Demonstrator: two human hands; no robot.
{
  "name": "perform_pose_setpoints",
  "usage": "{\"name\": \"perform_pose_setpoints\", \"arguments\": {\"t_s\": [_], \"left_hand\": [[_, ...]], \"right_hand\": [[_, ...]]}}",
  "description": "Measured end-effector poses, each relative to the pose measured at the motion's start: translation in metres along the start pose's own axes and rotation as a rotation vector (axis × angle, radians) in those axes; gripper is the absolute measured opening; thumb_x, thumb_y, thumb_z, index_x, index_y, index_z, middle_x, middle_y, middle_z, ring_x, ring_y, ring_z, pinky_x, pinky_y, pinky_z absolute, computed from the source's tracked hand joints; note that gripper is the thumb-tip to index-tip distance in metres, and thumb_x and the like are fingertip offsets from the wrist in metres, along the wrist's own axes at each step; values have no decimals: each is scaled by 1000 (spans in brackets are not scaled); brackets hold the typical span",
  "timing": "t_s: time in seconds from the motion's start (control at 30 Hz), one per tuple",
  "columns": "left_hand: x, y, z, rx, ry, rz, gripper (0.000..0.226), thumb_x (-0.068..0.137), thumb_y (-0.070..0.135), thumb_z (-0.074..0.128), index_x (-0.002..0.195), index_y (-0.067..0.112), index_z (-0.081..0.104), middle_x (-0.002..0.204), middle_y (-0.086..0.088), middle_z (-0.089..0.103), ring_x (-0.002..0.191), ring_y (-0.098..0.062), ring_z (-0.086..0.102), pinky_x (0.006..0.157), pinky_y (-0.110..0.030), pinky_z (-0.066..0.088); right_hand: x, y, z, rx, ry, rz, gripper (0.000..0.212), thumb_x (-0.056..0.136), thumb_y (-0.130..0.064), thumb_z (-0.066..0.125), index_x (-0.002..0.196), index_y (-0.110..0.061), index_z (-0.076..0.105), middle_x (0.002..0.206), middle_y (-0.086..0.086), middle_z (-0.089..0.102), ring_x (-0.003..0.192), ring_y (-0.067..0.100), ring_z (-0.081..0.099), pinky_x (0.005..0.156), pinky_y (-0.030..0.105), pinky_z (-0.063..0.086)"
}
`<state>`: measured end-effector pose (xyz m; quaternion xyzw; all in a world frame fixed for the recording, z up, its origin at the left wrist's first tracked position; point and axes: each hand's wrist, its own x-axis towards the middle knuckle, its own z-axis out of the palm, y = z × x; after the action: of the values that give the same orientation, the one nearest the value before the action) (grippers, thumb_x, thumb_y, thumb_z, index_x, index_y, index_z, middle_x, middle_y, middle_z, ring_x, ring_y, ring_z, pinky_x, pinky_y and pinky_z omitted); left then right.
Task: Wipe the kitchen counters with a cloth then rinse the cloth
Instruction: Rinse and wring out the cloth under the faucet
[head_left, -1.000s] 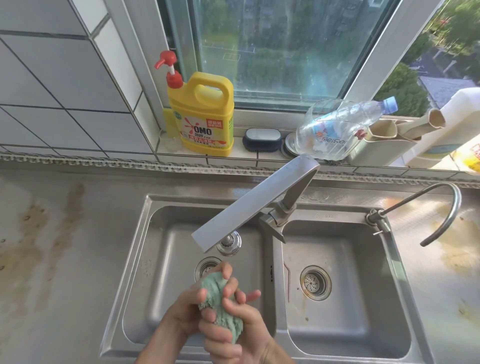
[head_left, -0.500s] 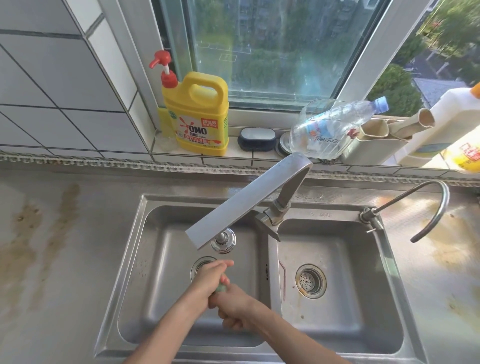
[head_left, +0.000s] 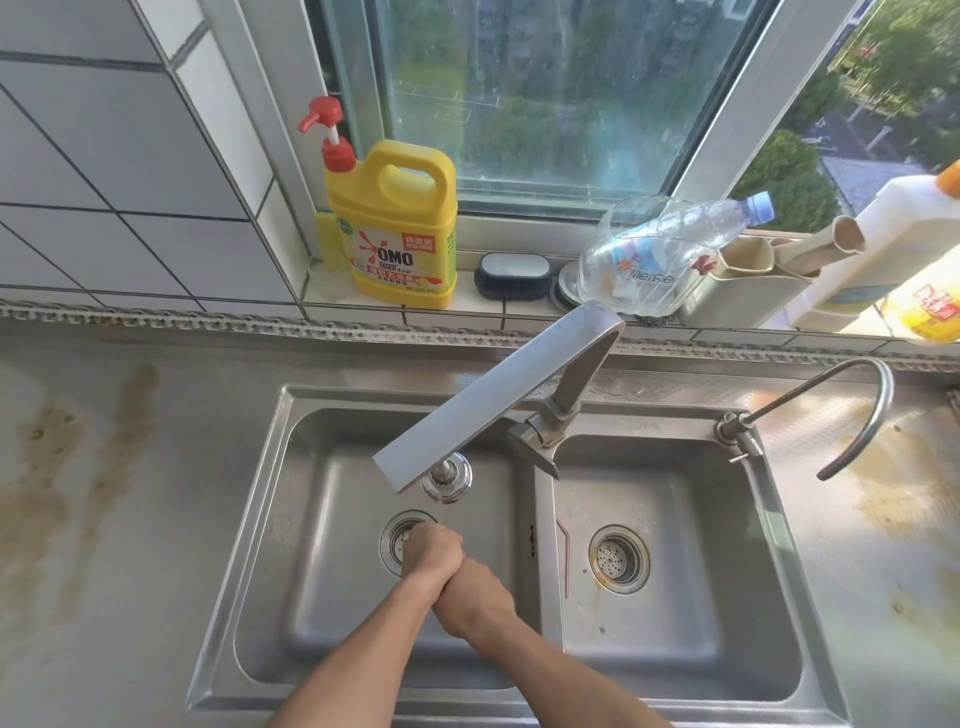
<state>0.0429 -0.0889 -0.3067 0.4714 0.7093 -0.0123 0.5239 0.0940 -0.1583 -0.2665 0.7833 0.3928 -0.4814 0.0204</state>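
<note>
Over the left basin of the double sink (head_left: 260, 519), both hands are fisted and pressed together, knuckles up. Left hand (head_left: 431, 553) sits just over the left drain (head_left: 396, 540), fingers curled tight; right hand (head_left: 475, 597) butts against it from the near side, also clenched. Cloth is not visible in the head view; cannot tell from the frame whether it is balled inside the fists, so its place is hidden. Both forearms come in from the bottom edge and meet above the basin floor. Flat faucet (head_left: 488, 400) angles out over the left basin, its end above and behind the hands; no water stream can be made out. Right drain (head_left: 619, 558) sits in the right basin. Thin curved tap (head_left: 862, 410) stands at the right rear corner of the sink. Counter (head_left: 104, 493) left of the sink shows brown streaks; right side has yellowish stains. On the sill: yellow soap jug (head_left: 395, 228) with red pump, dark soap dish (head_left: 513, 275) beside it, clear bottle (head_left: 670, 249) lying tilted, beige holder (head_left: 737, 291), white bottle (head_left: 893, 244) leaning at far right.
</note>
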Motion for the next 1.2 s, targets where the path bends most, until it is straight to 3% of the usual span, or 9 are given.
{"name": "perform_pose_setpoints", "arguments": {"t_s": [0.23,0.37,0.43,0.5,0.57,0.77,0.9,1.07,1.2], "left_hand": [[-7,-1,-1,24,23,-54,23,89,10,61,99,-2,77,108,-20,77,106,-37,71,92,-40,57],[-29,8,-8,-205,37,42,26,90,4,52,84,12,76,60,-3,70,70,-25,68,68,-30,51],[-41,12,-17,-379,-47,57,28,94,2,47,93,11,74,46,4,57,49,-13,59,55,-24,46],[-53,13,-32,-543,-244,66,21,99,7,52,108,5,71,53,-1,55,52,-13,62,56,-24,50],[-69,14,-47,-667,-431,100,23,101,19,61,117,5,69,67,-7,63,68,-19,70,62,-30,57],[-116,2,-80,-693,-605,170,62,74,55,87,120,16,73,120,-8,76,106,-24,72,88,-38,60],[-142,-2,-93,-567,-597,257,54,84,38,81,127,9,68,128,-19,72,118,-32,70,105,-38,55],[-166,10,-105,-491,-502,416,49,77,15,83,123,6,69,113,-14,76,102,-16,71,88,-26,58],[-177,18,-113,-390,-460,499,54,78,-16,73,124,10,68,111,-5,78,99,-11,72,84,-22,58]], "right_hand": [[-5,2,6,-162,79,-38,31,90,-17,43,109,-17,69,112,6,76,102,30,72,78,35,51],[-13,4,-10,-102,100,-90,31,92,-25,43,112,-15,65,109,9,74,97,34,70,72,35,45],[-23,7,-21,127,31,-114,23,89,-33,54,101,-16,64,92,8,71,76,27,63,66,33,44],[-36,11,-32,473,-108,-115,19,83,-33,69,86,-18,58,67,3,59,51,18,48,50,28,38],[-52,17,-44,639,-227,-151,28,79,-35,79,85,-18,58,58,1,55,43,15,42,41,24,32],[-99,28,-82,675,-197,-372,39,90,-42,77,104,-7,67,80,-1,66,68,18,64,54,31,48],[-120,32,-98,626,-136,-450,38,104,-42,57,109,-6,69,87,-1,67,81,14,64,68,41,52],[-140,32,-117,757,-154,-420,39,111,-42,41,111,-27,78,101,-8,76,90,8,68,82,22,54],[-150,27,-140,828,-58,-363,41,96,-49,53,66,-24,67,66,-3,62,53,11,51,50,19,40]]}}
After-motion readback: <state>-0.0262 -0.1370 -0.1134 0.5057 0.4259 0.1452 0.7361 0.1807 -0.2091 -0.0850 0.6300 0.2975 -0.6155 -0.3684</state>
